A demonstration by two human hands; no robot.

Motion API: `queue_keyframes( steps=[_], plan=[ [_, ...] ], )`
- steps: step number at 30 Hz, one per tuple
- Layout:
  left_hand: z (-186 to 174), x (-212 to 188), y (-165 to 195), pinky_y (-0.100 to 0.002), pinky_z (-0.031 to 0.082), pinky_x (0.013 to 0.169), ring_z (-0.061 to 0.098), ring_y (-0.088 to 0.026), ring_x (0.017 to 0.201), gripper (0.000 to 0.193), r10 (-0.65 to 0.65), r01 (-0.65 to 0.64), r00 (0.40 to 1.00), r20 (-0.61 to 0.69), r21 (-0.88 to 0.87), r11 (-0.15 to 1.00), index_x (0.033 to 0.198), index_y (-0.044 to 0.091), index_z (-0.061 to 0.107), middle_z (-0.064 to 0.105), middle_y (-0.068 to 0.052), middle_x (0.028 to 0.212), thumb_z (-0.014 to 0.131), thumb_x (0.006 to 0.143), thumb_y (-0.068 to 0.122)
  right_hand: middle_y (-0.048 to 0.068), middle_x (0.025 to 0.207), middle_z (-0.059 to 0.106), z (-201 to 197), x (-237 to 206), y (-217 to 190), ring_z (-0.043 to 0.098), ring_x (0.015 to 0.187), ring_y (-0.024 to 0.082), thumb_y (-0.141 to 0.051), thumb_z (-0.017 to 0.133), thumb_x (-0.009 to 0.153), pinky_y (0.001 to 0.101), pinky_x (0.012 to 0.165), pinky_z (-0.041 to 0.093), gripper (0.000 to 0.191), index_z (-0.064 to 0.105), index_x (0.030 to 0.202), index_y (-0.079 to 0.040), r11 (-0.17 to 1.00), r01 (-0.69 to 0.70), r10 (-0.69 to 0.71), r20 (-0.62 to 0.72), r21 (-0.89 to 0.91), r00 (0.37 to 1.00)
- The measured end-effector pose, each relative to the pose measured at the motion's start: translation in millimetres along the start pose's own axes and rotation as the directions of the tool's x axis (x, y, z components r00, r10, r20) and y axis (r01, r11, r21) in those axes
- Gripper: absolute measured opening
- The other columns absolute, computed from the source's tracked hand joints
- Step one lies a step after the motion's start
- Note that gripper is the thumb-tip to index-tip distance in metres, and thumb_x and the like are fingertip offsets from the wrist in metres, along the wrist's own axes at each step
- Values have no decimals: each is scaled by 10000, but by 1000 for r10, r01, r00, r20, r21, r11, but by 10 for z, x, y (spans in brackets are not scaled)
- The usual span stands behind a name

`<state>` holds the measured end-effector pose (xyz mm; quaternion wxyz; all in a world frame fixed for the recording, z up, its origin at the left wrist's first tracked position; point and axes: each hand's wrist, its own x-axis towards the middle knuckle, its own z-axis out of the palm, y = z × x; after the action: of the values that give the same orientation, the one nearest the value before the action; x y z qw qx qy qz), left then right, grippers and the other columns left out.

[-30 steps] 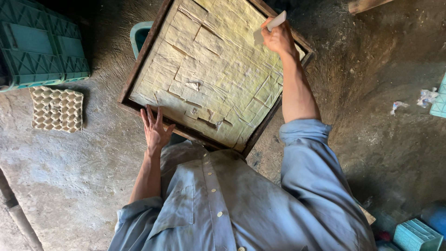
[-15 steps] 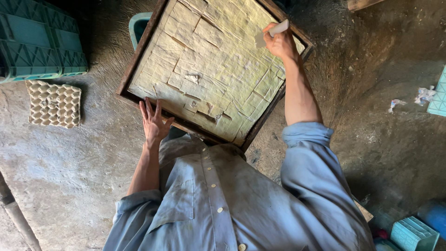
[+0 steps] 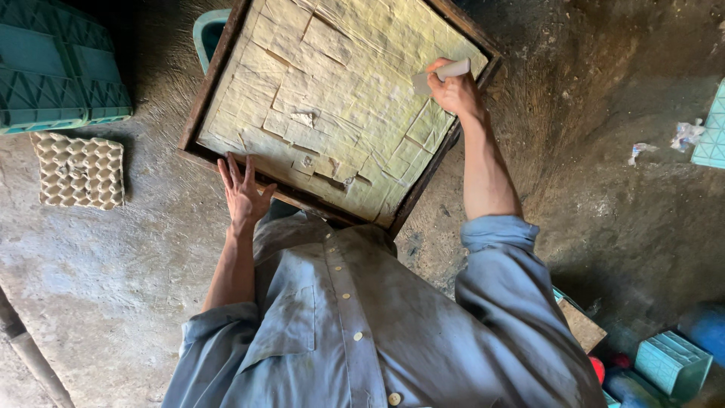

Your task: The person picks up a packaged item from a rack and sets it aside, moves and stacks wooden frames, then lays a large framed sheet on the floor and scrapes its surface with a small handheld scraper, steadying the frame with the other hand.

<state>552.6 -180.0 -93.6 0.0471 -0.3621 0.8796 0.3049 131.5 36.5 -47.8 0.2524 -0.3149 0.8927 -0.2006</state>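
Note:
A dark wooden-framed tray [image 3: 202, 98] lies tilted on the dirt floor. It holds a pale yellowish slab [image 3: 340, 91] scored into rectangular pieces, some of them lifted or cracked. My left hand [image 3: 243, 190] lies flat with fingers spread on the tray's near frame edge. My right hand [image 3: 457, 92] is over the slab by the right frame edge. It is closed on a small flat white piece [image 3: 445, 72]. My blue button shirt [image 3: 355, 317] fills the lower part of the view.
Green plastic crates [image 3: 57, 72] and a cardboard egg tray [image 3: 79, 170] lie at the left. A teal tub [image 3: 208, 30] shows under the tray's far corner. Another teal crate [image 3: 711, 128] and paper scraps [image 3: 683, 136] are at the right, with containers [image 3: 672, 363] at the lower right.
My right hand has slid a little along the right frame edge toward me, still holding the white piece. My left hand has settled onto the near frame edge.

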Motion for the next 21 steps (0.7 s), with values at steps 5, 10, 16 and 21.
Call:
queue_keyframes(
  steps=[5,10,16,21],
  plan=[
    [20,-13,-21,-594,211,1263,-8,-510,1566,980,15,-15,1000,0,-11,1000,1620,55,395,89,-317,1704,852,822,395,145,1077,719,67,-153,150,749,886,290,-183,646,1016,415,668,593,139,644,1136,-111,995,-52,51,18,88,999],
    [43,-18,-35,-593,213,1267,-2,-517,1562,977,29,-29,1000,-9,-29,999,1616,47,405,95,-322,1699,857,817,382,154,1055,724,110,-295,248,745,894,305,-168,658,1005,414,654,580,139,648,1115,-82,998,4,-4,-4,62,1000],
    [51,-35,-50,-590,215,1271,15,-528,1565,964,56,-57,998,-34,-48,997,1610,37,413,107,-336,1695,860,825,373,141,1016,710,187,-500,288,748,873,286,-181,645,1001,396,639,590,160,648,1132,-89,979,-120,117,26,164,993],
    [59,-28,-49,-582,209,1273,17,-531,1561,970,43,-44,999,-19,-42,998,1610,35,407,109,-335,1693,860,819,368,150,1015,734,239,-646,388,740,905,306,-124,688,997,417,675,585,111,665,1080,-55,988,143,-136,-106,59,985]
  ],
)
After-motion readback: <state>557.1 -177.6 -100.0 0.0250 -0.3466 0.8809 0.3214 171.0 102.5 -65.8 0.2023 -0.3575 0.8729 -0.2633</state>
